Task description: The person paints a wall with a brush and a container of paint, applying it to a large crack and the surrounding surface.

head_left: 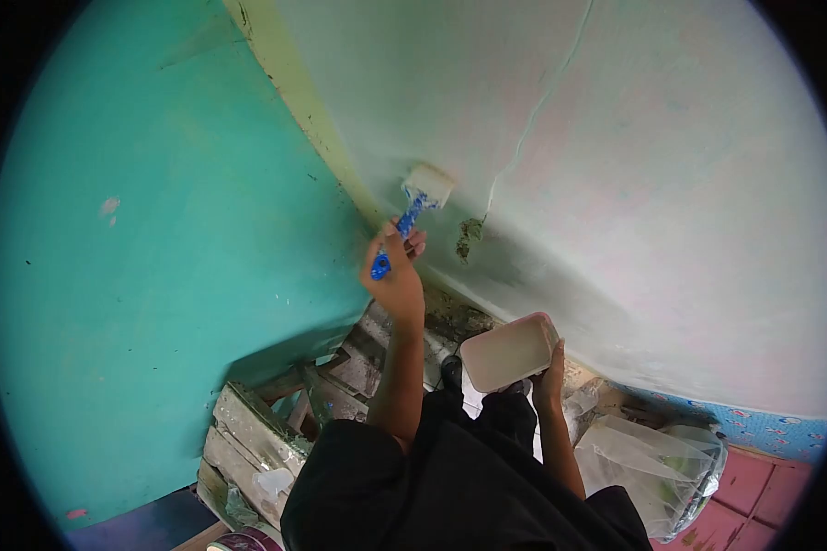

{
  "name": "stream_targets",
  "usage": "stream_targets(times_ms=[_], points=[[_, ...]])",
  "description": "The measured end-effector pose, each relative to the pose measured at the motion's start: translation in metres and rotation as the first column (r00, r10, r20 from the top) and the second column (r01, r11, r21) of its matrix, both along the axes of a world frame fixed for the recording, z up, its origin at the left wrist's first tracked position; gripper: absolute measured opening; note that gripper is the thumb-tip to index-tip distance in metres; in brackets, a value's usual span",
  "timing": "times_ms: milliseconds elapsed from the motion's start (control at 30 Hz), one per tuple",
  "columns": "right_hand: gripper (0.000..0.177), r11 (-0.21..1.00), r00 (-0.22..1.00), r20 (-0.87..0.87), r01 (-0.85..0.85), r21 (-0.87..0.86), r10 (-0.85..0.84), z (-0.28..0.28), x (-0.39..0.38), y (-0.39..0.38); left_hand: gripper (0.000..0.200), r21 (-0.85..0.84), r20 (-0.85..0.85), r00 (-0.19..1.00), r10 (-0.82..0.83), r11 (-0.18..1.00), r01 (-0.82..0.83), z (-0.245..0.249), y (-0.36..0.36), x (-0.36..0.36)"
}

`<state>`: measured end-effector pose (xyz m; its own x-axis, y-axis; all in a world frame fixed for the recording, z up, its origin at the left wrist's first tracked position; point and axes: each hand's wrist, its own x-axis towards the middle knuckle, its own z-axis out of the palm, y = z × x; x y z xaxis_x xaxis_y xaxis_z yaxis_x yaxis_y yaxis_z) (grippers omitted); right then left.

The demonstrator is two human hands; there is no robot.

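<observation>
My left hand (397, 275) is raised and gripping the blue handle of a paintbrush (421, 197). Its pale bristles press against the whitish wall (662, 184), close to the corner with the teal wall (156, 275). Lower down, my right hand (550, 375) holds a shallow pink-rimmed tray (508, 352) by its right edge, tilted, with white paint coating its inside. My black sleeves and clothing fill the bottom middle.
A thin crack (524, 138) runs down the whitish wall to a chipped patch (469, 237) beside the brush. Paint-spattered wooden planks (266, 432) lie below the corner. A clear plastic bag (652, 459) sits on the red tiled floor (744, 487) at the right.
</observation>
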<state>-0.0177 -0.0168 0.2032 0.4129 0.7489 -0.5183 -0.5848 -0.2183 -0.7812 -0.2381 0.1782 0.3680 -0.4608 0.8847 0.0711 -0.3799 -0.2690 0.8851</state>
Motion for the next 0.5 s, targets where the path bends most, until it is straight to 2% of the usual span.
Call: stream_targets(times_ms=[100,167,200,300,367,500], points=[[0.062,1.0,1.0,0.006,-0.018,-0.003,0.018,-0.001,-0.002,0.001,0.044,0.046,0.019,0.997,0.07,0.996,-0.071,0.022,-0.003,-0.002],[0.058,1.0,1.0,0.004,-0.024,0.003,0.024,0.002,-0.004,0.001,0.045,0.043,0.018,0.999,0.031,0.999,-0.031,-0.006,0.006,-0.006],[0.059,0.999,0.999,0.012,-0.048,-0.019,0.049,0.0,-0.003,-0.001,0.046,0.038,0.019,1.0,0.009,0.999,-0.01,-0.029,0.009,-0.006],[0.063,0.995,0.994,0.043,-0.093,-0.047,0.096,-0.009,-0.001,-0.01,0.042,-0.14,0.077,0.997,-0.014,0.99,0.024,-0.123,0.012,-0.001],[0.063,0.997,0.994,0.078,-0.081,-0.007,0.081,-0.018,-0.003,-0.013,0.039,-0.2,0.069,0.997,-0.038,0.978,0.051,-0.175,0.004,-0.004],[0.064,0.984,0.984,0.109,-0.128,-0.126,0.142,-0.023,0.0,-0.017,0.037,-0.327,0.14,0.985,-0.105,0.934,0.146,-0.3,-0.006,-0.015]])
